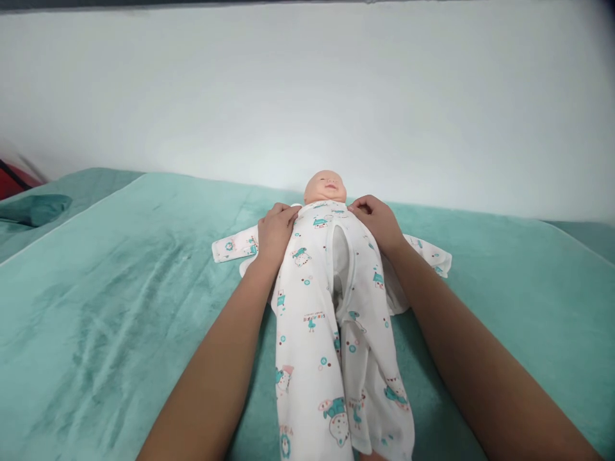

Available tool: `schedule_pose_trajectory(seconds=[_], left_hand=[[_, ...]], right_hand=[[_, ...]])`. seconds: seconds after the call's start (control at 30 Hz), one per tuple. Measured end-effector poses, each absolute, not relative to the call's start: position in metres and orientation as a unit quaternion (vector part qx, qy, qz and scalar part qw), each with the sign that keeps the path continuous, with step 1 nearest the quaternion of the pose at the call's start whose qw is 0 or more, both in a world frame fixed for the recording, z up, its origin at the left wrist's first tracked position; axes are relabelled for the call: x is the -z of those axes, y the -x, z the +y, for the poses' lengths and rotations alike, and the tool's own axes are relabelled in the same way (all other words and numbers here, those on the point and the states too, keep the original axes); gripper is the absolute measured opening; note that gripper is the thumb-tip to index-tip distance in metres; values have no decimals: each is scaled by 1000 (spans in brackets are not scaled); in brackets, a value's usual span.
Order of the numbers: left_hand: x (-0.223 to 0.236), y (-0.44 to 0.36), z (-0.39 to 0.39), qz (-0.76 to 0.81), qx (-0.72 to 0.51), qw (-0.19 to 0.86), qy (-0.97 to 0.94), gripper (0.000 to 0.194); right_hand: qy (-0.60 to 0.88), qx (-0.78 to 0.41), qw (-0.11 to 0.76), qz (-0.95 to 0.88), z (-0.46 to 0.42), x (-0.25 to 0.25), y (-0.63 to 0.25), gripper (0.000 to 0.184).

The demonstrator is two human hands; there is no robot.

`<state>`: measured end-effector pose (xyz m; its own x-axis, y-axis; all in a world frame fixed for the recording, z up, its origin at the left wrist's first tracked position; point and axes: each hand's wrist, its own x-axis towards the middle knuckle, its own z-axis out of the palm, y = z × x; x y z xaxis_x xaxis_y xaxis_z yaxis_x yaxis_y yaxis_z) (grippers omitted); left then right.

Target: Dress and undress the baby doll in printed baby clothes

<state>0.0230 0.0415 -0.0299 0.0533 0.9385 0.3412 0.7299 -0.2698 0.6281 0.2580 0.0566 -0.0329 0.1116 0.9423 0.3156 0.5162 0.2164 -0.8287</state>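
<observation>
A baby doll (325, 186) lies on its back, its head toward the wall. White printed baby trousers (307, 282) with an open crotch cover its front from neck to legs. A matching shirt's sleeves (235, 245) stretch out to both sides beneath. My left hand (277, 232) is closed at the trousers' upper left corner, its fingertips partly hidden. At the upper right corner, my right hand (377, 221) pinches the trousers' edge with curled fingers. A bit of the doll's leg shows at the bottom, beside the trouser hem.
A teal plush blanket (120, 307) with some creases spreads under everything. Behind the doll's head rises a white wall (307, 89). Something red with a black strap (14, 179) sits at the far left edge, near a folded part of the blanket.
</observation>
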Motion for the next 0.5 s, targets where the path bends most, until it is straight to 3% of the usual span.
schedule_pose_trajectory(seconds=[0.17, 0.37, 0.5], left_hand=[[29, -16, 28, 535, -364, 161, -746, 33], [25, -10, -6, 545, -357, 60, -756, 24], [19, -9, -19, 610, -298, 129, -723, 20]], right_hand=[[518, -202, 497, -666, 45, 32, -257, 18], [530, -6, 447, -720, 24, 28, -261, 19], [603, 21, 393, -694, 5, 34, -265, 18]])
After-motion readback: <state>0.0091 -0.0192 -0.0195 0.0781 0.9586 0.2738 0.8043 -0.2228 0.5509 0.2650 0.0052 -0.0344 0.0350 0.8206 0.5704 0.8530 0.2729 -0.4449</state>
